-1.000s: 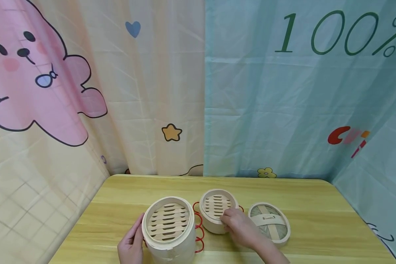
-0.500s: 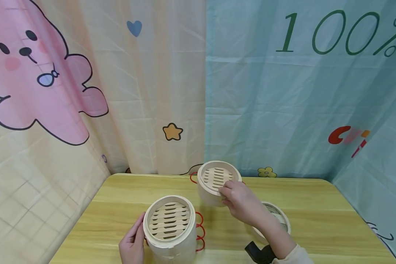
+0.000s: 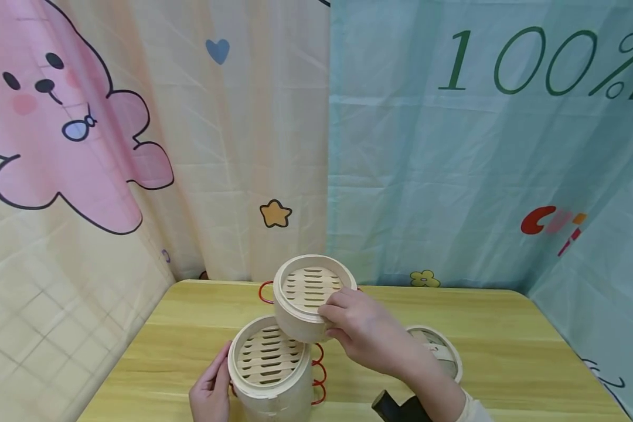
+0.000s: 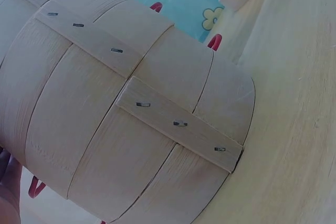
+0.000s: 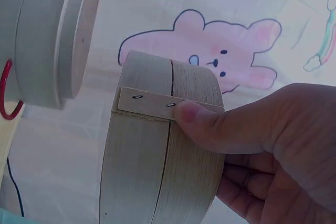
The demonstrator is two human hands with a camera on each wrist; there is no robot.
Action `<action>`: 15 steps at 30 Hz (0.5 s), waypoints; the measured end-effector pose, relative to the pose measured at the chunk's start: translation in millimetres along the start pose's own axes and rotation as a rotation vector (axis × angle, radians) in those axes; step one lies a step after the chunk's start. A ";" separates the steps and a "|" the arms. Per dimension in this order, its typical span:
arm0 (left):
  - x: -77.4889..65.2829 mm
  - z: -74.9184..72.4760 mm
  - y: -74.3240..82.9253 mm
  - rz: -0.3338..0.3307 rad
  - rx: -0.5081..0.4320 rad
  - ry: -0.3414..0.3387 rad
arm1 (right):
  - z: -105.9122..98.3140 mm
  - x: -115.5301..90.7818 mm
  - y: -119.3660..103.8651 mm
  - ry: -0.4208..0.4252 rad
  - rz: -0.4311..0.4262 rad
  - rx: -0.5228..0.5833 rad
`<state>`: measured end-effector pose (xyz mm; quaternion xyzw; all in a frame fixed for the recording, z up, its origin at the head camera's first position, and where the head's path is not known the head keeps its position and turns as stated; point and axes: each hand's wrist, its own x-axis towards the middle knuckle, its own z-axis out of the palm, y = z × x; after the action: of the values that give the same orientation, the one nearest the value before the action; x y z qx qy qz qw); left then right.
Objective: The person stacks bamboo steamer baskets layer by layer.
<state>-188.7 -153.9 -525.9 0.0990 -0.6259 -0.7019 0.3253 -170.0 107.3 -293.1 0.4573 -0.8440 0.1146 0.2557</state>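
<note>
Up over the table in the head view is a small round bamboo steamer basket with a slatted floor and red side loops. My right hand grips its near right wall, thumb over the stapled strip in the right wrist view. Its lower edge overlaps the back right rim of a tall stack of bamboo steamer baskets. The right wrist view shows a gap between that stack and the held basket. My left hand holds the stack's left side. The left wrist view shows the stack standing on the table.
A round bamboo steamer lid lies on the right of the wooden table, partly behind my right forearm. A black device sits at my right wrist. Printed curtains enclose the table's back and sides.
My right hand has lifted the small basket off the table and carried it left toward the stack. My left hand has stayed on the stack.
</note>
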 end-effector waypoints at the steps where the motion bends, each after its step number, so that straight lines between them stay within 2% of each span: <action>1: -0.2 -0.2 0.5 -0.001 -0.001 -0.004 | -0.7 1.6 -3.7 -0.004 -0.011 0.001; 11: 2.2 -2.2 -2.2 0.037 -0.046 -0.017 | 0.7 12.1 -33.0 -0.035 -0.133 -0.019; 14: 1.9 -2.9 -0.5 0.035 -0.051 -0.027 | 3.4 12.5 -37.9 -0.046 -0.144 -0.025; 15: 0.6 -2.6 4.7 0.054 -0.090 -0.046 | 4.3 12.5 -39.3 -0.046 -0.148 -0.027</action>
<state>-186.1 -156.4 -521.9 0.0512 -0.6035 -0.7223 0.3337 -144.4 74.7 -291.7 0.5175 -0.8150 0.0736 0.2502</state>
